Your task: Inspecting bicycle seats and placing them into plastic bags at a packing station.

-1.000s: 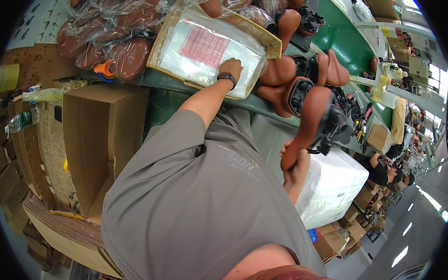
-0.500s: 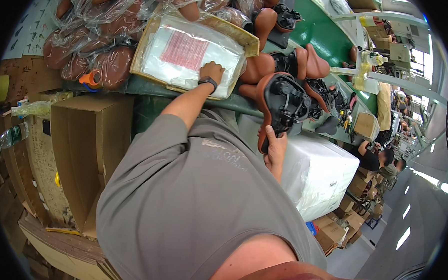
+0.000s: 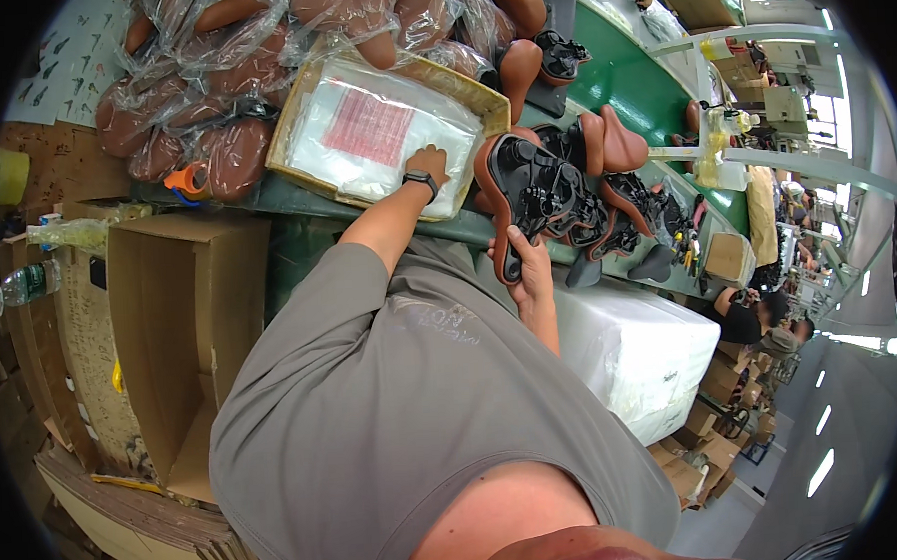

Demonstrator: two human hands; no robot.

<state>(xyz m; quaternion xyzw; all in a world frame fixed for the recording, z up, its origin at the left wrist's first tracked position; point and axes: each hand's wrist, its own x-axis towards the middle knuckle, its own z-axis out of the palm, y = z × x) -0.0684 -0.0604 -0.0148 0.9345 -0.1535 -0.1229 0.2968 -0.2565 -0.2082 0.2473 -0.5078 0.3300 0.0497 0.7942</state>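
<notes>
My right hand [image 3: 530,261] grips the narrow nose of a brown bicycle saddle [image 3: 520,182]. The saddle's black underside, with its rails and springs, faces up. My left hand [image 3: 426,165], a dark watch on its wrist, lies on a stack of clear plastic bags [image 3: 385,93] with red print. Its fingers are slightly apart, and their tips press on the top bag near the edge closest to me. A shallow cardboard tray [image 3: 314,182] holds the bags. To the right, more brown saddles [image 3: 618,140] rest on the green bench, some with their black undersides showing.
Plastic-wrapped saddles [image 3: 229,59] pile up at the far left, near an orange tape dispenser [image 3: 186,181]. An open cardboard box [image 3: 176,342] stands at my left. A white wrapped block [image 3: 642,357] is at my right. Other people are at work in the right background.
My right hand has brought the saddle left, closer to the tray, and turned its underside further up. My left hand has stayed on the bags, its fingers now more spread.
</notes>
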